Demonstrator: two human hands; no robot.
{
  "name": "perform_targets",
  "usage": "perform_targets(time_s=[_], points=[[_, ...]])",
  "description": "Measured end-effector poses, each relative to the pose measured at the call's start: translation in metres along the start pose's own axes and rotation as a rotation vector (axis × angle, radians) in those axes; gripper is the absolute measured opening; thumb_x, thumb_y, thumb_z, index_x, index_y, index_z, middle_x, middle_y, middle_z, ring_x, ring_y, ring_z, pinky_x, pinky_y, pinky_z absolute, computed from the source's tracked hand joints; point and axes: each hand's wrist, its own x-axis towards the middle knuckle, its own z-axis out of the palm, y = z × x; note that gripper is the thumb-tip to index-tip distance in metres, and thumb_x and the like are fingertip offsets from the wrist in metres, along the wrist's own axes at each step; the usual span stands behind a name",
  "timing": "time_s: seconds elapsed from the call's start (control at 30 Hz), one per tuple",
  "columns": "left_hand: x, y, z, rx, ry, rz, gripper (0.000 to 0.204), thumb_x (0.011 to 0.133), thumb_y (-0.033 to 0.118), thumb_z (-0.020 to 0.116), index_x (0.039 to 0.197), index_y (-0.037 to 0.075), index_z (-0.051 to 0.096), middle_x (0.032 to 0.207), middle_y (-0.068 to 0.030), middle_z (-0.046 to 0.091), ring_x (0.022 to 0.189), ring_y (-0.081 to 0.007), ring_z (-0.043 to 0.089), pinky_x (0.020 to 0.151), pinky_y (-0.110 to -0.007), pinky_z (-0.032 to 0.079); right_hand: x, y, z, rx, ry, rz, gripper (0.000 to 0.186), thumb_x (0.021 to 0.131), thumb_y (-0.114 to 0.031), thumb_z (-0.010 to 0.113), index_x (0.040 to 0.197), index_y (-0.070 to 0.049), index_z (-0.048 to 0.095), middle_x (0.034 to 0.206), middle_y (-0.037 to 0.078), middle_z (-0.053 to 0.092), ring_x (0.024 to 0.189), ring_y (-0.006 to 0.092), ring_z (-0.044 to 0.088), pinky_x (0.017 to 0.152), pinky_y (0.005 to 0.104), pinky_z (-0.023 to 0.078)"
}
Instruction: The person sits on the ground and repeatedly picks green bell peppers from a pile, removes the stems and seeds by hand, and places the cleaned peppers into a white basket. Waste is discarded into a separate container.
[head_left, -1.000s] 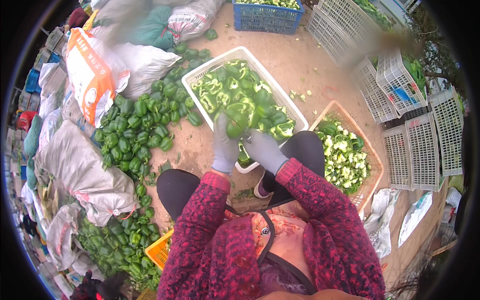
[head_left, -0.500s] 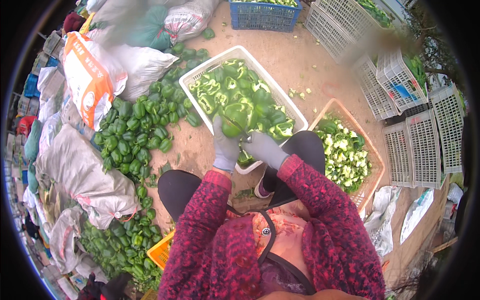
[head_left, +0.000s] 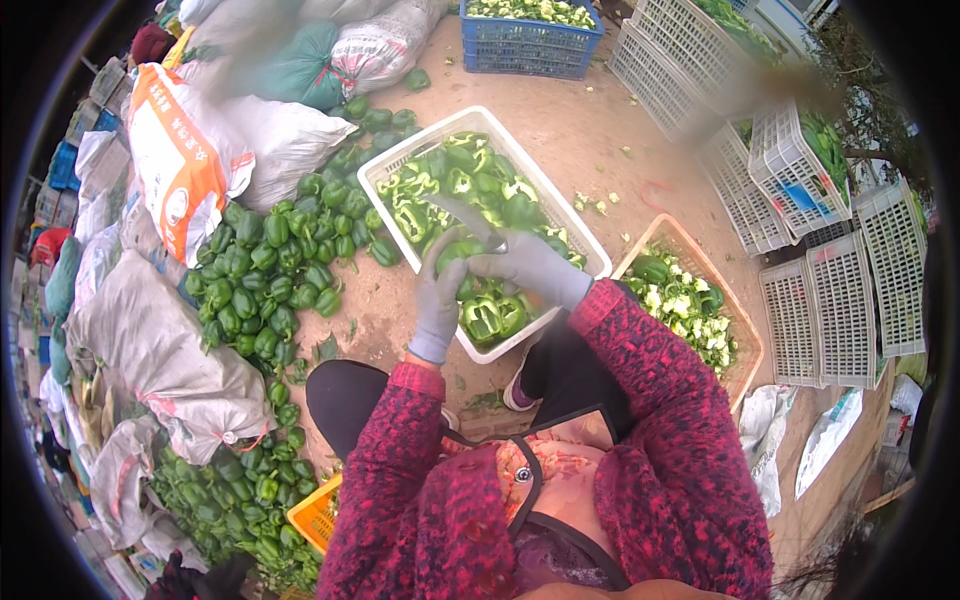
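Observation:
My left hand (head_left: 437, 295), in a grey glove, grips a green pepper (head_left: 458, 246) over the white crate (head_left: 585, 230) of cut green peppers. My right hand (head_left: 525, 268), also gloved, is closed on a knife (head_left: 465, 214), its blade raised above the pepper and pointing up-left, with the right fingers close to or touching the pepper. Loose whole green peppers (head_left: 275, 228) lie on the ground left of the crate. An orange crate (head_left: 741, 350) of white cores and green scraps stands by my right knee.
Sacks (head_left: 185, 375) are heaped along the left. A yellow crate (head_left: 305, 515) sits by my left side. A blue crate (head_left: 525, 50) with trimmings stands at the back; stacked grey crates (head_left: 835, 310) line the right. Loose plastic sacks (head_left: 765, 445) lie at the lower right.
Both hands have shifted; the right has turned the knife so its blade now rises above the pepper, and my left hand has moved slightly left and down.

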Motion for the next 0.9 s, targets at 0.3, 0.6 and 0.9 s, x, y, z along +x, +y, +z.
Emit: perform_targets(time_s=[0.3,0.6,0.9], points=[[0.034,-0.021,0.003,-0.852,0.222,-0.232,0.066,0.100,0.054,0.048,0.135,0.000,0.058,0.133,-0.0143,0.063,0.122,-0.0282,0.061,0.102,-0.049,0.053,0.055,0.019,-0.045,0.347,-0.151,0.028,0.039,0.099,-0.030,0.065,0.123,0.000,0.067,0.094,0.001,0.069,0.070,0.0079,0.061,0.060,0.0229,0.049],[0.082,-0.089,-0.046,-1.531,-0.117,-0.406,0.060,0.100,0.054,0.047,0.132,0.006,0.062,0.133,-0.0154,0.063,0.112,-0.0276,0.063,0.093,-0.045,0.054,0.085,0.051,-0.076,-0.017,0.020,0.051,0.036,0.093,-0.021,0.067,0.121,0.001,0.067,0.076,0.004,0.066,0.059,0.0104,0.059,0.053,0.0279,0.048],[0.110,-0.076,-0.058,-0.132,-0.371,-0.147,0.057,0.111,0.046,0.033,0.135,-0.001,0.055,0.107,-0.0208,0.073,0.079,-0.0284,0.075,0.038,-0.028,0.046,0.108,0.043,-0.082,-0.412,0.117,0.108,0.052,0.092,-0.022,0.073,0.140,-0.009,0.061,0.083,0.003,0.068,0.060,0.0108,0.059,0.052,0.0274,0.046]])
